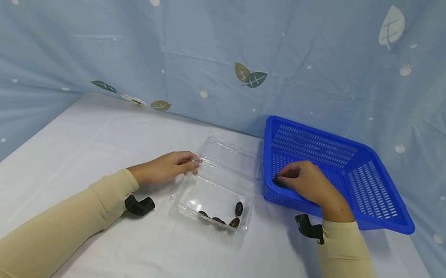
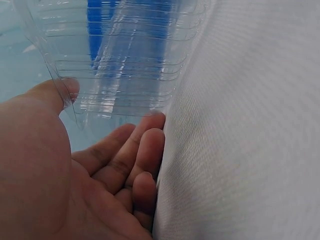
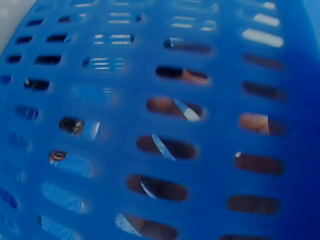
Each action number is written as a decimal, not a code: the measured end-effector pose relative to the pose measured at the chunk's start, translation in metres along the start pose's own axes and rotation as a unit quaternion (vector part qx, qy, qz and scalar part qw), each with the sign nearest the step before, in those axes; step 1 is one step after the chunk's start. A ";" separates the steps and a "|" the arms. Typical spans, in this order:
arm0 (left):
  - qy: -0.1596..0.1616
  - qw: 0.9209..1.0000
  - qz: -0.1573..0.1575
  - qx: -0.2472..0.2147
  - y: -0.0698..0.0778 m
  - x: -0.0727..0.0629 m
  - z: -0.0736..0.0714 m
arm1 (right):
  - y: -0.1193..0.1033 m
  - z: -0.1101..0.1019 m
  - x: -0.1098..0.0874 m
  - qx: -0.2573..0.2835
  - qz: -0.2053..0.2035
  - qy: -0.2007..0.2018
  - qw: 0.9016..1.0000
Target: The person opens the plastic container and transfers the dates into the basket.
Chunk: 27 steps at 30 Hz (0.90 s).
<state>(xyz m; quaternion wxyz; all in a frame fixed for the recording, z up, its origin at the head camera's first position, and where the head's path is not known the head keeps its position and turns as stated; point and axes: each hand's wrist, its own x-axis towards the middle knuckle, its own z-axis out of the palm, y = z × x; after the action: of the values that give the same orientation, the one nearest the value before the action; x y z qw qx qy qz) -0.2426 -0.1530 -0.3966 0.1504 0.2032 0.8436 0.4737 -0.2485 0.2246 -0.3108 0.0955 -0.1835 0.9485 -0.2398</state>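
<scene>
A clear plastic clamshell box (image 1: 216, 190) lies with its lid raised at the back. Several glossy dark brown oval pieces (image 1: 239, 208), date-like, sit along its front and right side. My left hand (image 1: 168, 168) grips the box's left side; in the left wrist view the thumb (image 2: 72, 92) is at the rim, while the curled fingers (image 2: 150, 145) meet the lower side. My right hand (image 1: 308, 183) reaches over the front wall of a blue basket (image 1: 385, 193), pinching a dark piece (image 1: 278, 182) there. In the right wrist view, slotted basket wall (image 3: 215, 125) hides most of that hand.
White cloth (image 1: 128, 248) covers the table. A blue curtain with leaf prints (image 1: 219, 40) hangs behind and at both sides. The basket's left side stands close to the box. Black curved wrist mounts (image 1: 139, 205) sit at both wrists.
</scene>
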 end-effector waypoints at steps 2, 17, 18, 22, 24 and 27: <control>0.002 1.000 -0.002 -0.001 0.000 0.000 0.000 | 0.001 -0.001 0.003 -0.009 -0.012 -0.029 0.999; -0.004 1.000 -0.007 -0.001 0.006 -0.002 0.003 | 0.008 -0.005 0.018 -0.026 -0.023 -0.173 0.984; -0.003 1.000 -0.009 -0.001 0.006 -0.002 0.003 | 0.008 -0.005 0.018 -0.025 -0.024 -0.177 0.984; -0.003 1.000 -0.009 -0.005 0.006 -0.002 0.002 | 0.009 -0.006 0.019 -0.020 -0.015 -0.187 0.982; -0.001 1.000 -0.007 -0.003 0.005 -0.003 0.002 | 0.010 -0.006 0.020 -0.016 -0.015 -0.192 0.981; 0.002 1.000 -0.006 0.002 0.005 -0.003 0.001 | 0.010 -0.006 0.022 -0.013 -0.017 -0.199 0.980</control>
<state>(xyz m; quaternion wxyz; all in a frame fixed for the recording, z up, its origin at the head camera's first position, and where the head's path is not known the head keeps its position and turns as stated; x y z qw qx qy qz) -0.2383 -0.1510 -0.3923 0.1515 0.1976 0.8461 0.4713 -0.2732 0.2271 -0.3122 0.2755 -0.2449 0.9104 -0.1878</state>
